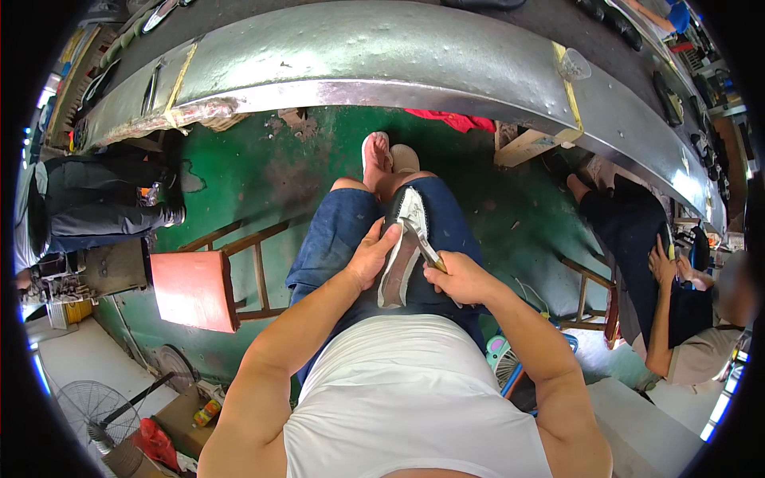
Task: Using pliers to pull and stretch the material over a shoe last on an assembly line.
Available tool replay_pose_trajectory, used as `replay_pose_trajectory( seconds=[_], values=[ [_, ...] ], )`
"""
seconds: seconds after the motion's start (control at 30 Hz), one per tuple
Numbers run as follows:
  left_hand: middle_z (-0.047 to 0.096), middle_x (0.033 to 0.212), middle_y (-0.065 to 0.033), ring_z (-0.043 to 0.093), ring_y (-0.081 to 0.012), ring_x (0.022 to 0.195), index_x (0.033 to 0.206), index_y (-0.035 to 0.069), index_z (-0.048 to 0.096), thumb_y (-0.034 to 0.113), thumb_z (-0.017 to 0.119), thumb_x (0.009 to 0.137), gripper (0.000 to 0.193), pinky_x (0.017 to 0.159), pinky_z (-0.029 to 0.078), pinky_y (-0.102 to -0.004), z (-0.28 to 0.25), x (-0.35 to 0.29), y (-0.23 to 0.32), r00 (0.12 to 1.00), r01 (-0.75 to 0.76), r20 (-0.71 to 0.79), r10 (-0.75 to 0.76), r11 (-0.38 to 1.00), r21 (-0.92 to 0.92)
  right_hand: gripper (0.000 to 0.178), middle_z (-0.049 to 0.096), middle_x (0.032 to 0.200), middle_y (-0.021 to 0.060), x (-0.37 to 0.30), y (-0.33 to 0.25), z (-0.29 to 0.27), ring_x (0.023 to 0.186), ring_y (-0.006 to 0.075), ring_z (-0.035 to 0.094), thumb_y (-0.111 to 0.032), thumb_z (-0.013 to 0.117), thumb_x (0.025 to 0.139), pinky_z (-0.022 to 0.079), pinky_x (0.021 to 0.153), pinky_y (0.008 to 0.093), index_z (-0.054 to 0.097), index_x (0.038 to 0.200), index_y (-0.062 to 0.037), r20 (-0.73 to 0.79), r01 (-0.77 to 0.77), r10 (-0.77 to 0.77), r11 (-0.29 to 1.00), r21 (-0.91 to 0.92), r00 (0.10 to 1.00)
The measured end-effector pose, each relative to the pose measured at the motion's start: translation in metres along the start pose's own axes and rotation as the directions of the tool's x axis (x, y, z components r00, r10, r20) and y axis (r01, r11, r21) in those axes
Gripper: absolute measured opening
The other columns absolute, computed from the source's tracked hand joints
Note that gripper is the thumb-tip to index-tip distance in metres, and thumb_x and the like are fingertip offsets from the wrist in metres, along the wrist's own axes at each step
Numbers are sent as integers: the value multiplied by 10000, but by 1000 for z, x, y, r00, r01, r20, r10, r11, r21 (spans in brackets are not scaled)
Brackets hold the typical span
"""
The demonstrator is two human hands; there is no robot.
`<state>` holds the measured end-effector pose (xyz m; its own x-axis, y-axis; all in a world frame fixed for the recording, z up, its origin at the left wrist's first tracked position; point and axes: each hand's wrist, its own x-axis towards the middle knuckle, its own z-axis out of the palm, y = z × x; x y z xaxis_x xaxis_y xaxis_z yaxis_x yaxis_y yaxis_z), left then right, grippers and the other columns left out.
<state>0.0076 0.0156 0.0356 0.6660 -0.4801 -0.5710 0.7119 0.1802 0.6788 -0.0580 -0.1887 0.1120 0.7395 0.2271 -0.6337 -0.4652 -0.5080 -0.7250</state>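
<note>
A shoe (398, 272) lies across my lap with its underside up and its toe pointing away from me. It has a dark upper, a white gathered edge round the toe and a brown strip along the sole. My left hand (371, 256) is closed round the shoe's left side, thumb on top near its middle. In my right hand (464, 279) are metal pincers (431, 257), gripped by the handles. Their head meets the shoe's right edge just behind the toe; whether the jaws pinch the material is too small to tell.
A long metal-covered bench (358, 56) curves across in front, with shoes on its far side. To my left stand a red-topped stool (191, 288) and a wire fan (96, 414). A co-worker (705, 338) sits at right; another person's legs (103, 195) show at left.
</note>
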Motion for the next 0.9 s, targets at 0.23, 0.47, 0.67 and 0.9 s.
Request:
replay_pose_trajectory(
  seconds=[0.23, 0.47, 0.67, 0.9],
  values=[
    [624, 1228, -88, 595, -176, 1110, 1401, 36, 477, 382, 719, 928, 635, 972, 480, -324, 17, -6, 18, 998, 50, 26, -53, 995, 91, 253, 658, 743, 68, -7, 32, 3, 649, 154, 620, -268, 619, 972, 451, 547, 292, 621, 910, -22, 82, -85, 57, 913, 398, 995],
    [665, 1131, -141, 638, -203, 1016, 1293, -26, 550, 305, 714, 894, 544, 910, 509, -341, 32, 0, 30, 992, 66, -125, -32, 960, 273, 383, 699, 840, 90, -25, 28, -52, 706, 144, 650, -341, 567, 1011, 483, 549, 252, 648, 1081, 27, 313, -267, 118, 830, 490, 943],
    [641, 1156, -140, 618, -199, 1040, 1262, -38, 545, 281, 701, 887, 516, 891, 511, -342, 43, 0, 33, 979, 141, -196, -59, 888, 437, 448, 680, 752, 149, -6, -9, -39, 743, 261, 695, -364, 468, 1054, 532, 716, 413, 600, 939, 49, -196, 201, -179, 974, 100, 964],
    [619, 1217, -182, 598, -239, 1134, 1338, -78, 473, 276, 755, 823, 686, 973, 484, -362, 41, -1, 44, 980, 193, -151, -133, 835, 516, 463, 669, 778, 254, 8, -6, -36, 773, 435, 666, -373, 512, 1022, 513, 716, 478, 592, 849, 49, -127, 161, -235, 889, -430, 964]
  ],
)
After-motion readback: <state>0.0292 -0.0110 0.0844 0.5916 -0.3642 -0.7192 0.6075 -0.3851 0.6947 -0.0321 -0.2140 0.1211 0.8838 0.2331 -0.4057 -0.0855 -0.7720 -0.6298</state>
